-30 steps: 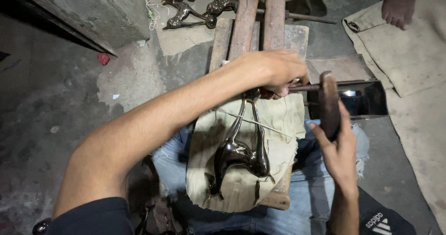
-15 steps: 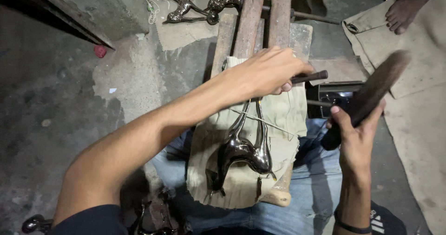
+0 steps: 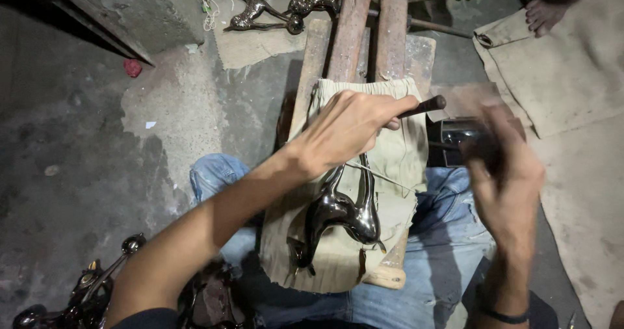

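Covering wooden block (image 3: 351, 17), beige cloth (image 3: 396, 166), concrete floor (image 3: 97, 140)

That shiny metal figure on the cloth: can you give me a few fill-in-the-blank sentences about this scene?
1. The dark metal figure lies on a beige ____ spread over wooden planks.
2. The left hand grips a thin dark ____ whose end points right.
3. The right hand looks ____ from fast motion.
4. The person's legs wear blue ____.

Missing words: cloth; rod; blurred; jeans
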Motion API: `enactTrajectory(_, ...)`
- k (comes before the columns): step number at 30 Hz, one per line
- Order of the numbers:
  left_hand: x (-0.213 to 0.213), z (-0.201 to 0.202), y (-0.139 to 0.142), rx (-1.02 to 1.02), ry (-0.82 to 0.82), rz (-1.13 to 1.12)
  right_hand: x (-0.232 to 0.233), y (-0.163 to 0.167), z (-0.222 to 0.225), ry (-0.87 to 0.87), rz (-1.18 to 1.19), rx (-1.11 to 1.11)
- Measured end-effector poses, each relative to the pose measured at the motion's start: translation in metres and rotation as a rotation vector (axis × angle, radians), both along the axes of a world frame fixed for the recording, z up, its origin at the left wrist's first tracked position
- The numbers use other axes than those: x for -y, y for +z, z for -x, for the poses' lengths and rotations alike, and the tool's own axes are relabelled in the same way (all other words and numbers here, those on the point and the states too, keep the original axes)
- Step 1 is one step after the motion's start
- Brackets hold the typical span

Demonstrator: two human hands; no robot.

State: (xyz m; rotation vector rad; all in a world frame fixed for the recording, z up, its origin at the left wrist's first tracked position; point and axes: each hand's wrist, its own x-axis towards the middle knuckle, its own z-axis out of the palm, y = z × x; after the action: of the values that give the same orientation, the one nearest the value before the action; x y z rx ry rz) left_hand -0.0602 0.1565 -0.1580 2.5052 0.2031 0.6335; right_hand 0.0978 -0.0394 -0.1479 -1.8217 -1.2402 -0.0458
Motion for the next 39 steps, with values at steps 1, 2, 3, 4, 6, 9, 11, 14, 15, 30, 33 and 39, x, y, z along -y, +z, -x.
enactTrajectory(1,0.0,0.001,-0.002,0.026,-0.002,0.003,0.001,0.004,-0.002,0.064,0.131,0.343)
enactTrajectory(2,0.0,0.002,-0.005,0.049,-0.005,0.008,0.001,0.005,-0.001,0.016,0.036,0.067)
enactTrajectory(3,0.001,0.002,-0.007,0.051,-0.009,0.0,0.0,0.006,0.0,-0.033,-0.06,-0.207)
enactTrajectory(4,0.002,0.001,-0.008,0.056,-0.012,-0.012,0.001,0.007,-0.001,-0.04,-0.067,-0.18)
enactTrajectory(6,0.001,0.001,-0.009,0.014,-0.002,-0.011,0.002,0.006,-0.002,-0.009,0.014,0.171)
enactTrajectory(9,-0.003,-0.003,-0.007,-0.042,-0.028,-0.011,0.002,0.0,-0.002,-0.027,-0.059,-0.144)
enactTrajectory(11,-0.009,-0.007,-0.003,0.056,-0.061,-0.035,0.003,-0.005,-0.005,-0.03,-0.08,-0.367)
enactTrajectory(14,-0.015,-0.013,0.004,-0.048,-0.124,0.032,0.005,-0.017,-0.008,-0.001,-0.031,-0.25)
enactTrajectory(15,-0.017,-0.016,0.006,-0.058,-0.137,0.008,0.004,-0.023,-0.007,-0.004,-0.096,-0.316)
enactTrajectory(30,-0.03,-0.052,0.007,-0.138,-0.402,-0.056,0.023,-0.051,0.022,-0.113,-0.048,-0.292)
enactTrajectory(33,-0.033,-0.056,0.008,-0.194,-0.406,0.008,0.044,-0.064,0.019,-0.137,0.059,-0.165)
enactTrajectory(39,-0.051,-0.062,0.012,-0.361,-0.34,0.207,0.082,-0.144,0.007,-0.423,0.044,-0.372)
